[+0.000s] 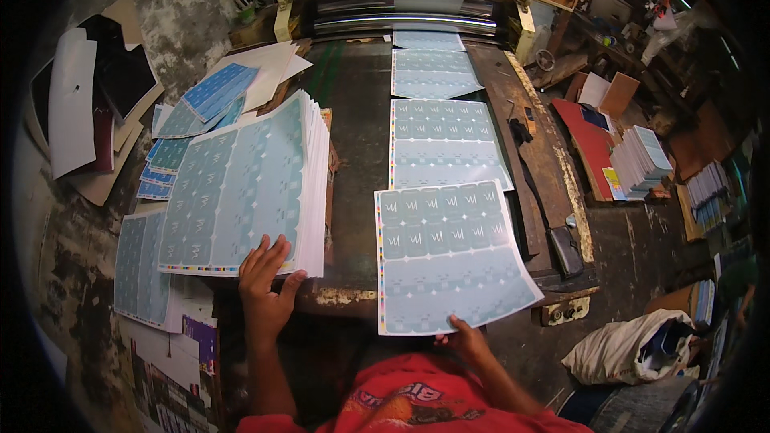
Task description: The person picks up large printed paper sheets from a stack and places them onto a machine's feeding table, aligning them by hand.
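I log one tall stack of pale blue printed paper sheets as my landmark. My left hand rests fingers spread on its near edge, flat, gripping nothing. Right of the stack, my right hand pinches the near edge of a single pale blue printed sheet lying on the dark worn delivery table. Beyond that sheet, more matching sheets lie in a row toward the rollers. Far right of the stack, a white cloth sack sits open, contents unclear.
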`<state>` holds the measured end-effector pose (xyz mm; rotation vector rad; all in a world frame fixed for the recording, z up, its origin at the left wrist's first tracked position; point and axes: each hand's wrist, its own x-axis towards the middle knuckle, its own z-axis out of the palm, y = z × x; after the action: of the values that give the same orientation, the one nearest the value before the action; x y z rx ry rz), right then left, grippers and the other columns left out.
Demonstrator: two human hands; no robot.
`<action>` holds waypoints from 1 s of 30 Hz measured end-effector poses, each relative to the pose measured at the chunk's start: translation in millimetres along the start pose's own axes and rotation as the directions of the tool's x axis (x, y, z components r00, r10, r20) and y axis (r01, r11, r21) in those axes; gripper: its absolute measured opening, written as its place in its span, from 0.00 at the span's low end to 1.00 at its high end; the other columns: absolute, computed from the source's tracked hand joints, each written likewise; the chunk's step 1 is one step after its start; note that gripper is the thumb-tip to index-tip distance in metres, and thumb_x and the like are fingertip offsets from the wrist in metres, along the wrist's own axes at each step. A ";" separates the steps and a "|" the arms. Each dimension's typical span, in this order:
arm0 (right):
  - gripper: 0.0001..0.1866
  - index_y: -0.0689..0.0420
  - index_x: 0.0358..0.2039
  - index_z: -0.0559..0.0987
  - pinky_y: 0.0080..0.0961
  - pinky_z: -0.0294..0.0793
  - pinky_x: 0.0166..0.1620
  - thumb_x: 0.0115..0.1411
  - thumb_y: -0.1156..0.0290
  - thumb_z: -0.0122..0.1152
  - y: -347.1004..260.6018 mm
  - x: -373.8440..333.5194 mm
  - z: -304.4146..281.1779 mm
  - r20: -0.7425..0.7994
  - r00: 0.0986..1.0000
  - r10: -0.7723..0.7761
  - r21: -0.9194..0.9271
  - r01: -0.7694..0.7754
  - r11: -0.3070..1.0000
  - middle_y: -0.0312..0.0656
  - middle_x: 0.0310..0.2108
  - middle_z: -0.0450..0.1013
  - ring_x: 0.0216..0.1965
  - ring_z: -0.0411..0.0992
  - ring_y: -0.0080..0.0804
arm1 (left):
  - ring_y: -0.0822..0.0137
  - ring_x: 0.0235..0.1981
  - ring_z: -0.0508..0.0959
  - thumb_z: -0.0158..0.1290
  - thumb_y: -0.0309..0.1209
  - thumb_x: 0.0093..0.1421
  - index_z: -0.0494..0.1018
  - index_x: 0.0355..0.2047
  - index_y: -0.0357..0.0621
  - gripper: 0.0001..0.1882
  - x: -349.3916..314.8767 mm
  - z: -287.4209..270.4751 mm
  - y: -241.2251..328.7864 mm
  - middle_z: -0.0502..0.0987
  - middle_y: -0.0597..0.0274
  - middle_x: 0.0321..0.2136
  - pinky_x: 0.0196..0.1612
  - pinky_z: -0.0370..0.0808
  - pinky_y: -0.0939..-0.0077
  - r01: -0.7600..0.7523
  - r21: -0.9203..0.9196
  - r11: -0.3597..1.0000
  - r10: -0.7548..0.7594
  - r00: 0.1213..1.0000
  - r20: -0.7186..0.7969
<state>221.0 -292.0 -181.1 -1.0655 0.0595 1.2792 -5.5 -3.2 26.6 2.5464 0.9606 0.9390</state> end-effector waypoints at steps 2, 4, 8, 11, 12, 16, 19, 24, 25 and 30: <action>0.21 0.63 0.51 0.67 0.35 0.78 0.37 0.65 0.60 0.53 12.0 -12.2 -6.6 -0.042 0.998 0.035 -0.021 -0.036 0.999 0.49 0.31 0.74 0.27 0.74 0.34 | 0.53 0.59 0.71 0.60 0.45 0.57 0.78 0.47 0.42 0.23 -0.3 4.3 1.8 0.78 0.55 0.49 0.62 0.61 0.54 0.021 -0.017 1.000 -0.022 0.999 -0.045; 0.21 0.63 0.51 0.67 0.37 0.78 0.37 0.66 0.60 0.52 16.4 -17.7 -9.9 -0.041 0.998 0.043 0.050 -0.041 0.998 0.49 0.30 0.74 0.27 0.74 0.33 | 0.54 0.57 0.73 0.59 0.43 0.58 0.79 0.46 0.42 0.21 -0.1 7.1 4.9 0.80 0.56 0.47 0.61 0.62 0.56 0.033 -0.031 0.999 -0.036 0.997 -0.074; 0.21 0.62 0.49 0.68 0.42 0.77 0.41 0.67 0.57 0.50 3.3 -12.1 -2.0 -0.061 0.996 0.066 0.143 -0.057 0.988 0.50 0.28 0.74 0.25 0.73 0.35 | 0.56 0.51 0.78 0.60 0.39 0.58 0.80 0.41 0.43 0.15 -0.1 8.4 10.1 0.82 0.57 0.42 0.57 0.65 0.57 0.054 -0.003 0.999 -0.054 0.988 -0.148; 0.25 0.63 0.47 0.68 0.45 0.75 0.45 0.67 0.50 0.48 -4.1 5.8 -8.1 -0.029 0.997 0.071 0.180 -0.064 0.982 0.49 0.26 0.74 0.24 0.72 0.37 | 0.60 0.46 0.81 0.61 0.34 0.58 0.80 0.34 0.44 0.09 -5.2 17.9 9.1 0.83 0.60 0.37 0.54 0.66 0.60 0.037 0.050 0.998 -0.023 0.967 -0.252; 0.26 0.64 0.47 0.68 0.45 0.75 0.45 0.67 0.49 0.47 -11.6 12.3 -6.1 -0.021 0.997 0.081 0.192 -0.075 0.979 0.48 0.26 0.74 0.25 0.72 0.37 | 0.61 0.44 0.81 0.61 0.33 0.57 0.79 0.32 0.45 0.07 -8.1 20.5 7.3 0.83 0.61 0.36 0.53 0.66 0.60 0.026 0.074 0.997 -0.004 0.956 -0.292; 0.29 0.66 0.44 0.70 0.45 0.75 0.46 0.66 0.46 0.45 -37.0 27.8 15.1 -0.071 0.997 0.020 0.154 -0.009 0.988 0.47 0.27 0.74 0.25 0.72 0.35 | 0.67 0.37 0.82 0.62 0.30 0.56 0.78 0.28 0.47 0.03 -7.5 22.0 7.1 0.83 0.65 0.29 0.55 0.64 0.61 0.028 0.121 0.992 0.019 0.928 -0.371; 0.29 0.64 0.42 0.70 0.43 0.77 0.43 0.67 0.46 0.45 -39.0 42.9 17.5 -0.084 0.995 -0.056 0.169 0.069 0.983 0.45 0.32 0.73 0.28 0.72 0.31 | 0.68 0.32 0.81 0.63 0.28 0.55 0.78 0.27 0.47 0.04 -2.6 22.3 4.6 0.82 0.66 0.27 0.54 0.64 0.62 -0.007 0.127 0.992 0.056 0.920 -0.388; 0.21 0.54 0.50 0.65 0.43 0.78 0.42 0.68 0.51 0.46 -33.5 57.4 30.6 -0.139 0.976 -0.168 0.237 0.197 0.951 0.43 0.39 0.74 0.31 0.73 0.31 | 0.64 0.31 0.79 0.63 0.28 0.55 0.77 0.28 0.45 0.05 -13.0 18.3 -6.7 0.80 0.62 0.27 0.49 0.69 0.63 -0.025 -0.003 1.000 0.022 0.923 -0.384; 0.20 0.52 0.52 0.64 0.43 0.78 0.42 0.68 0.52 0.46 -30.8 59.6 32.5 -0.155 0.968 -0.195 0.249 0.229 0.941 0.44 0.41 0.74 0.32 0.73 0.32 | 0.63 0.31 0.79 0.63 0.28 0.54 0.77 0.28 0.44 0.05 -12.0 16.0 -6.3 0.80 0.61 0.28 0.47 0.70 0.64 -0.015 -0.067 0.998 -0.010 0.933 -0.361; 0.32 0.45 0.67 0.54 0.44 0.77 0.44 0.66 0.53 0.51 -32.3 45.3 56.8 -0.234 0.949 -0.212 0.199 0.260 0.945 0.44 0.50 0.72 0.37 0.74 0.33 | 0.68 0.34 0.76 0.55 0.32 0.64 0.77 0.32 0.38 0.09 -8.0 6.1 6.1 0.79 0.61 0.31 0.44 0.71 0.73 0.199 -0.363 0.910 -0.309 0.911 -0.274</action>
<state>233.9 -217.5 -156.3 -0.9729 0.2256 0.9148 -3.1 -13.2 20.9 1.9662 1.0898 1.3379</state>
